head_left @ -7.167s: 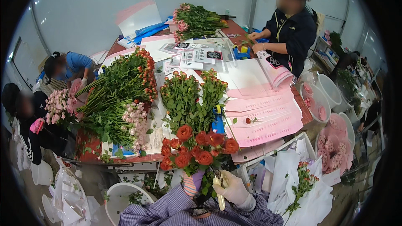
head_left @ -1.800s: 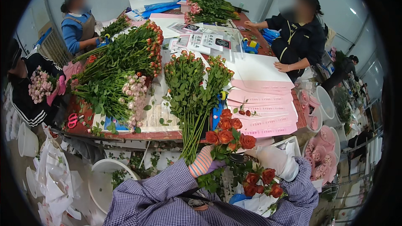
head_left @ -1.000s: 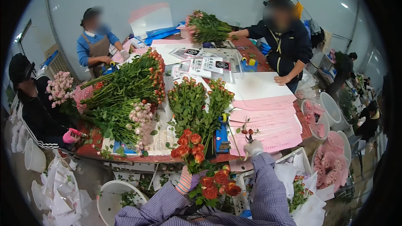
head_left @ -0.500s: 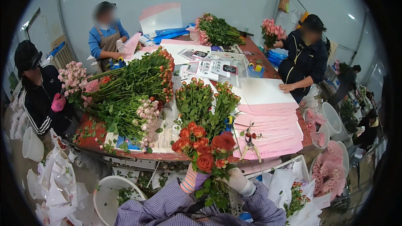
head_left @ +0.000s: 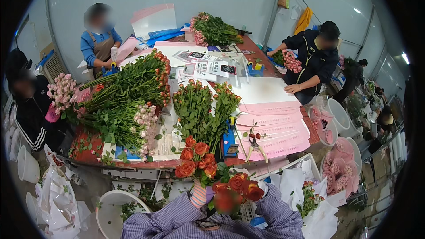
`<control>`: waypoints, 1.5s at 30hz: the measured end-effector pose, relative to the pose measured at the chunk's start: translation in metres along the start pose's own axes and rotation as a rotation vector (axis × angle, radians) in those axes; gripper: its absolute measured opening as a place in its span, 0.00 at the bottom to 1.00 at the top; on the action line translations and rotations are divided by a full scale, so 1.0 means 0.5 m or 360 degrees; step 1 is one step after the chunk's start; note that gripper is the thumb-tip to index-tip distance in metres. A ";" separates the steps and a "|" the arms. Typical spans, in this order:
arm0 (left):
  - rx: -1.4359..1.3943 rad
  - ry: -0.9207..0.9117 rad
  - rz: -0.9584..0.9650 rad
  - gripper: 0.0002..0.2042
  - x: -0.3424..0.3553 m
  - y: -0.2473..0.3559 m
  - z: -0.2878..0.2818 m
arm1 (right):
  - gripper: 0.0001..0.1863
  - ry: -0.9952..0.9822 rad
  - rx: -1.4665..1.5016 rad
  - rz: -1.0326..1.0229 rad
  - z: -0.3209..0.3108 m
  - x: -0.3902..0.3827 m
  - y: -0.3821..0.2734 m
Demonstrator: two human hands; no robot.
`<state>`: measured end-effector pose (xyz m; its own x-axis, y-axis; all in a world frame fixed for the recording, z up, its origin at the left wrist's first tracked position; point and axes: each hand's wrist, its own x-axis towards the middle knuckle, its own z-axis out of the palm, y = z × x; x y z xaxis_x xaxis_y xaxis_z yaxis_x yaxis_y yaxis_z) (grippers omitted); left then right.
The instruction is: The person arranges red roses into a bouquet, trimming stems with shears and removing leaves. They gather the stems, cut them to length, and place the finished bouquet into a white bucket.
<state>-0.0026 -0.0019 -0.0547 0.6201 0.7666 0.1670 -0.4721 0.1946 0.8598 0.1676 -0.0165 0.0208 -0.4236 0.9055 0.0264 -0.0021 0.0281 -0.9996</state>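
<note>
My left hand [head_left: 198, 194], in a striped glove, grips the stems of red-orange roses [head_left: 200, 156]. More red roses [head_left: 238, 182] lie lower and to the right, partly over my white-gloved right hand [head_left: 261, 188], whose fingers are hidden. Above my right hand, pruning shears [head_left: 255, 149] rest on pink printed sheets [head_left: 274, 130] beside a small cut rose. A blue tape dispenser [head_left: 229, 144] is left of them, and leafy rose bunches [head_left: 192, 106] lie just beyond.
Large bunches [head_left: 119, 88] cover the left of the red table [head_left: 84, 146]. Co-workers stand left [head_left: 31, 106], back left [head_left: 97, 48] and right [head_left: 314, 62], the last holding pink roses [head_left: 292, 62]. White buckets [head_left: 108, 214], wrapped bouquets [head_left: 341, 163] and paper [head_left: 62, 208] surround the table.
My right hand has let go of the shears on the sheets and moved back to the roses. The co-worker on the right has lifted pink roses from the back and lowered them.
</note>
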 end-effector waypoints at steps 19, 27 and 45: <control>-0.0054 0.0510 0.0130 0.18 -0.002 0.137 0.067 | 0.12 0.0363 -0.0388 0.0177 -0.010 -0.011 -0.064; 0.0305 0.0825 0.0203 0.02 -0.027 0.233 0.128 | 0.12 0.0679 -0.0936 0.0111 0.038 -0.074 -0.112; -0.0610 0.0648 -0.0158 0.14 -0.028 0.189 0.069 | 0.36 0.0645 -0.1866 -0.0032 0.178 -0.095 -0.078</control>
<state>-0.0343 -0.0153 0.0410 0.4175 0.8925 -0.1705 -0.6646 0.4279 0.6126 0.1074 -0.0984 0.0579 -0.1220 0.9602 0.2512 0.8940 0.2163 -0.3923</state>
